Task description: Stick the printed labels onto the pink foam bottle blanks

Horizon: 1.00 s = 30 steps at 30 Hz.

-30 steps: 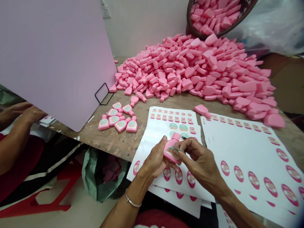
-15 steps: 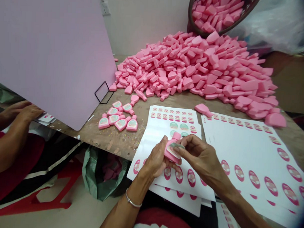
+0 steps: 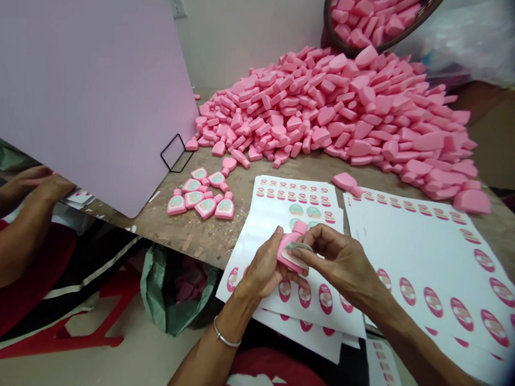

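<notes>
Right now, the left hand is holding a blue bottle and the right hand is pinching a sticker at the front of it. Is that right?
Not quite: the head view shows that the bottle is pink, not blue. The left hand is holding it, and the right hand is pinching a sticker at the front of it.

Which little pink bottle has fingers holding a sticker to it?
The flat pink bottle in the left hand; the right hand pinches a pale green sticker at its front. The labelled pink bottles lie on the wooden table.
</notes>
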Tool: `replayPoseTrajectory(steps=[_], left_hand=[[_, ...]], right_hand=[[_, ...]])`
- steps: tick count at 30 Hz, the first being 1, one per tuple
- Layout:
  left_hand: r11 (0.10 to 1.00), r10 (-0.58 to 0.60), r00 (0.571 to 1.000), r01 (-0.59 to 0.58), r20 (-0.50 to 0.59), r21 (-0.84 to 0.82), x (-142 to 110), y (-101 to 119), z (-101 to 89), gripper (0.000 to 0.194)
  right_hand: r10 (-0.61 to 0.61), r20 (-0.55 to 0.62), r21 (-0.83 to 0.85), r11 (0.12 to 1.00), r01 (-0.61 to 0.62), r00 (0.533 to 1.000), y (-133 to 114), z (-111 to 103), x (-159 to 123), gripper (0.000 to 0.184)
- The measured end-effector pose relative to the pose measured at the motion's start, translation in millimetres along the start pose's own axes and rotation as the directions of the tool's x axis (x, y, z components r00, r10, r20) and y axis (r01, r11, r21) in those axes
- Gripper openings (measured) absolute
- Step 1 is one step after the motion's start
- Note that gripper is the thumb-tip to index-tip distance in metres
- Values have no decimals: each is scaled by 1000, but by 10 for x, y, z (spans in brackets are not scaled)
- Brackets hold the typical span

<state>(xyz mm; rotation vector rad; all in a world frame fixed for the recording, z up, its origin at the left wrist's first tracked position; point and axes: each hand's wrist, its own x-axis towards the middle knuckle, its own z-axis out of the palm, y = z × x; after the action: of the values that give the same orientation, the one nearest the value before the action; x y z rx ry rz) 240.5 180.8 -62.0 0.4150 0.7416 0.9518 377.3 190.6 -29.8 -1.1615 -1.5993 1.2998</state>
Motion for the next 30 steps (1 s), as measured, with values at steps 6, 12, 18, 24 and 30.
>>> replayPoseTrajectory(steps=[6,12,18,24,30], left_hand=[[999,1,1000,-1,-5,50,6,-16,-30,59],[999,35,999,-35,-10,40,-2,-12,-26,55],[997,30,999,-28,-30,67,-15,15,5,56],[996,53,998,-51,-21,68,-17,19,0,57],[990,114,993,-112,-15,89,-28,19,7,55]], right_hand=[[-19,-4,-12,1000,19,1000,-8,11,2,24],[-19,-3,-24,1000,19,1000,-41,19,10,24],[-23,-11,-65,998,22,1000,-24,22,7,24],[-30,-13,-119,992,28,999,-12,37,-2,21],[-34,-20,-172,985,30,999,-50,49,-1,22]])
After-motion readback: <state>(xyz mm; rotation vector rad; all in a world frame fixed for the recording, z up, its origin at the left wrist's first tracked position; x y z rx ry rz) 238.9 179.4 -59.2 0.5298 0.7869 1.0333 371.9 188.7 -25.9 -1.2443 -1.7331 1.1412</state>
